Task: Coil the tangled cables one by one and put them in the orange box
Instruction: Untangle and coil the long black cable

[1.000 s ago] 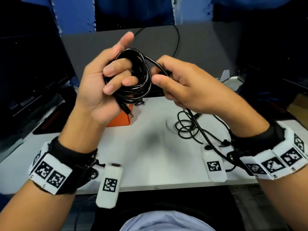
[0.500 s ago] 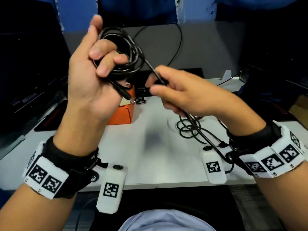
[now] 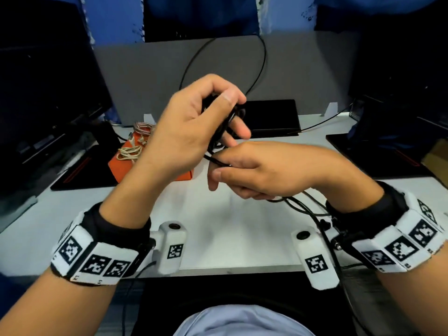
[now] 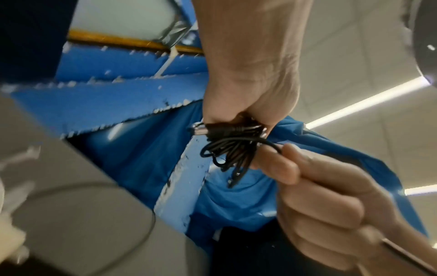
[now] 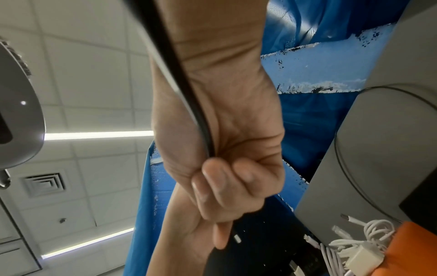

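Observation:
My left hand (image 3: 213, 110) grips a bundle of coiled black cable (image 4: 232, 149) above the table, its barrel plug (image 4: 201, 130) sticking out past the fingers. Just below and right of it, my right hand (image 3: 244, 170) is curled round the free run of the same black cable (image 5: 179, 78), which trails down past my right wrist (image 3: 303, 209). The orange box (image 3: 121, 163) sits on the table behind my left hand, with light coiled cables (image 3: 129, 152) in it; in the right wrist view it shows as an orange box (image 5: 411, 248) with white cables (image 5: 350, 244).
A white table (image 3: 218, 226) carries black pads at left (image 3: 72, 170) and right (image 3: 388, 151), plus a dark flat device (image 3: 274, 117) at the back. A grey partition (image 3: 157, 69) with a thin black wire stands behind. Monitors flank both sides.
My left hand has turned over and come down from head height with the coil, its back now facing me. My right hand moved left under it, feeding the cable's free run round the bundle.

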`<state>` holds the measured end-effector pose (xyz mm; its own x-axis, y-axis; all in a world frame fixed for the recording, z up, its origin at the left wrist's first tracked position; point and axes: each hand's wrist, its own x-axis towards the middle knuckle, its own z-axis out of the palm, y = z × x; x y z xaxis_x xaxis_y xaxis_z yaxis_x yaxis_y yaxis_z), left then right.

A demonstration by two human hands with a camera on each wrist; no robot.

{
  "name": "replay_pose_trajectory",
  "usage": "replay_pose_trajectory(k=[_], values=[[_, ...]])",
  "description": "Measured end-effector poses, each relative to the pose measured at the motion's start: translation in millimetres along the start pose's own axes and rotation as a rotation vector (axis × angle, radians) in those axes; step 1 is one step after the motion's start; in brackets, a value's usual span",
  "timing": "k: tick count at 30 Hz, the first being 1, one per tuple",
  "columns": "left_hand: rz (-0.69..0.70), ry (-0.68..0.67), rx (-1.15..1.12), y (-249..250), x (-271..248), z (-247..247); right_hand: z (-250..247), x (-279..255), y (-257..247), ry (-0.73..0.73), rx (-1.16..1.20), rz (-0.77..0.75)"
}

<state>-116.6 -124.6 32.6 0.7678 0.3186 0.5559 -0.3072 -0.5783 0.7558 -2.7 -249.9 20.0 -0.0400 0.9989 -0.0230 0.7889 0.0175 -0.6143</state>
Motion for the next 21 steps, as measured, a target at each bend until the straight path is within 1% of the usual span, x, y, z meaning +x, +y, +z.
replay_pose_trajectory(k=[2, 4, 5, 8, 9, 10, 11, 12, 13, 15, 18, 19, 21], values=[[0.041, -0.038, 0.164, -0.4, -1.7, -5.9, -1.2, -0.9, -0.5, 0.043, 0.015, -0.032], [0.093, -0.057, 0.427, -2.9, -2.3, -9.7, -1.4, 0.8, -1.6, 0.105, 0.022, -0.064], [0.094, -0.08, 0.533, -4.1, -2.6, -10.3, -2.0, 1.6, -1.8, 0.132, 0.022, -0.074], [0.011, -0.183, 0.654, -6.9, -1.7, -12.4, -8.2, -2.8, -0.4, 0.156, 0.017, -0.069], [-0.024, -0.242, 0.671, -6.9, -1.0, -15.4, -11.7, -6.1, 0.5, 0.151, 0.024, -0.059], [-0.073, -0.321, 0.632, -6.6, -1.0, -18.2, -16.1, -9.7, 2.0, 0.151, 0.04, -0.056], [-0.129, -0.397, 0.518, -6.4, -1.7, -21.1, -20.8, -13.4, 3.5, 0.164, 0.056, -0.06], [-0.174, -0.449, 0.364, -6.5, -2.8, -24.5, -25.9, -16.5, 5.7, 0.198, 0.064, -0.073], [-0.197, -0.459, 0.208, -7.0, -3.9, -27.5, -30.9, -18.8, 8.0, 0.256, 0.063, -0.089], [-0.175, -0.413, -0.054, -7.4, -3.7, -30.7, -38.3, -20.3, 13.7, 0.427, 0.023, -0.115], [-0.088, -0.314, -0.324, -7.4, 1.4, -30.4, -35.3, -11.3, 19.8, 0.68, -0.119, -0.137], [-0.073, -0.277, -0.408, -8.0, 3.5, -30.1, -30.9, -6.4, 19.5, 0.727, -0.142, -0.138], [-0.066, -0.205, -0.578, -9.7, 6.7, -28.4, -21.0, 3.2, 18.6, 0.77, -0.138, -0.152]])
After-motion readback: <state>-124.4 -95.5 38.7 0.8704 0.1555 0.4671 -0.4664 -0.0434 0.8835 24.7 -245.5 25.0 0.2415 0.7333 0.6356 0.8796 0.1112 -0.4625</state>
